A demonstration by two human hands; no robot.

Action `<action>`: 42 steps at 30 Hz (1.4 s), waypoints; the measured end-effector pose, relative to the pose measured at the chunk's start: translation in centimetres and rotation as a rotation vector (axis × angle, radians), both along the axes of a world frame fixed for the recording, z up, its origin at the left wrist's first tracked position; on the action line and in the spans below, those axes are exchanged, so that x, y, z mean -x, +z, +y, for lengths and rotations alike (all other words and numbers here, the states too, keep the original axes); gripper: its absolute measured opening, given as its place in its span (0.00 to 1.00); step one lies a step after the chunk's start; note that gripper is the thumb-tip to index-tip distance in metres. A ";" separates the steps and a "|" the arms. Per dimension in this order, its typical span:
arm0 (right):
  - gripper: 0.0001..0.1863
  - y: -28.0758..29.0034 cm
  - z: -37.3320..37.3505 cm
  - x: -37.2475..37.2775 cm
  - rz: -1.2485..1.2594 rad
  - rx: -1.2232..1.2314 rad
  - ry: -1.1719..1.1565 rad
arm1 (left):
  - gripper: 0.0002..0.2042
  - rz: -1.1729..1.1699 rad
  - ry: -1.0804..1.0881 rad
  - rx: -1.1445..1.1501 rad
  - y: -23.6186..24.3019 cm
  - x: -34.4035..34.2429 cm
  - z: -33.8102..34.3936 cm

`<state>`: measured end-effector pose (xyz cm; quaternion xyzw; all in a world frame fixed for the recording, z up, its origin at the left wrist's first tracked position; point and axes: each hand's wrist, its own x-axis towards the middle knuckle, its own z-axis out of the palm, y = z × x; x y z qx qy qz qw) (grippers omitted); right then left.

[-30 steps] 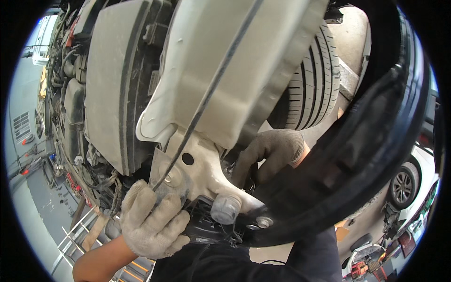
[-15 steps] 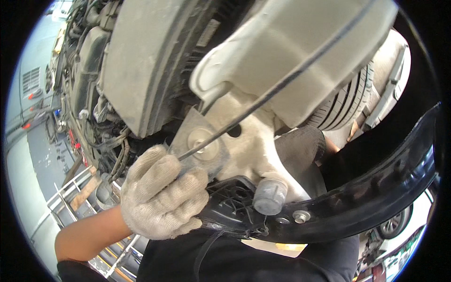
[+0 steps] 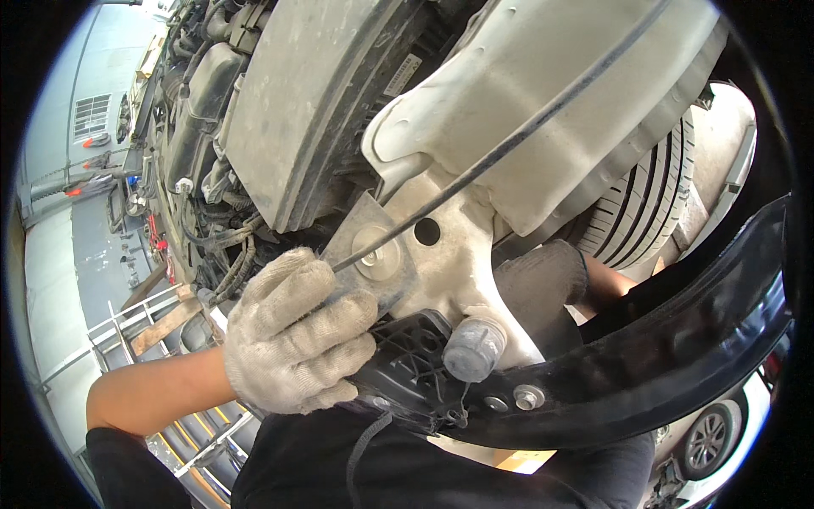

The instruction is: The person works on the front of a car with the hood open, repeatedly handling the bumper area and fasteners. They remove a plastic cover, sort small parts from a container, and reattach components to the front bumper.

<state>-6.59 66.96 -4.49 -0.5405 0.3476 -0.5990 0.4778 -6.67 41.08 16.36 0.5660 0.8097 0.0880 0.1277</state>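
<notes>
My left hand (image 3: pixel 297 335), in a dusty pale knit glove, is closed with its fingers curled at the lower end of a thin dark rod (image 3: pixel 509 144). That end disappears between the fingers. Beside the fingertips is a grey metal plate with a round washer (image 3: pixel 373 254), lying on the white body panel (image 3: pixel 449 220). My right hand (image 3: pixel 543 280), in a darker dirty glove, reaches behind this panel from the right; its fingers are hidden. Below the panel sit a grey capped cylinder (image 3: pixel 475 349) and a black plastic bracket (image 3: pixel 415 348).
A curved glossy black panel (image 3: pixel 627 390) with a bolt (image 3: pixel 528 396) crosses in front of me. A tyre (image 3: pixel 649 204) stands at the right, engine parts (image 3: pixel 208 110) fill the upper left. A metal rack (image 3: pixel 161 327) is at the lower left, another car's wheel (image 3: pixel 710 439) at the lower right.
The view has shifted slightly, so the car parts sit a little further right and more of the right forearm shows. Both hands keep their places against the panel.
</notes>
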 end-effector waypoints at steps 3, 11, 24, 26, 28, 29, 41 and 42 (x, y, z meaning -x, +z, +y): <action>0.16 -3.6 -1.8 -2.1 -0.120 0.070 0.014 | 0.18 -0.026 0.004 -0.001 0.1 0.1 -0.1; 0.12 1.8 0.0 1.0 -0.045 -0.058 0.208 | 0.18 -0.076 0.046 -0.012 -0.1 -0.2 -0.4; 0.11 -1.8 2.3 0.9 -0.138 -0.320 0.101 | 0.20 -0.038 0.077 -0.144 -1.0 -0.6 -0.5; 0.11 -2.6 2.9 1.0 -0.161 -0.373 0.042 | 0.19 -0.062 0.077 -0.117 -0.8 -0.5 -0.7; 0.11 -3.5 3.7 0.9 -0.178 -0.422 -0.030 | 0.19 -0.067 0.074 -0.109 -0.7 -0.4 -0.7; 0.11 -3.9 4.2 0.9 -0.187 -0.450 -0.064 | 0.19 -0.064 0.075 -0.119 -0.9 -0.4 -0.6; 0.10 -10.8 9.1 -0.7 -0.430 -0.751 -0.652 | 0.18 -0.030 0.040 -0.057 -0.5 -0.3 -0.6; 0.10 -11.2 9.3 -1.0 -0.456 -0.760 -0.691 | 0.18 -0.031 0.040 -0.063 -0.5 -0.4 -0.7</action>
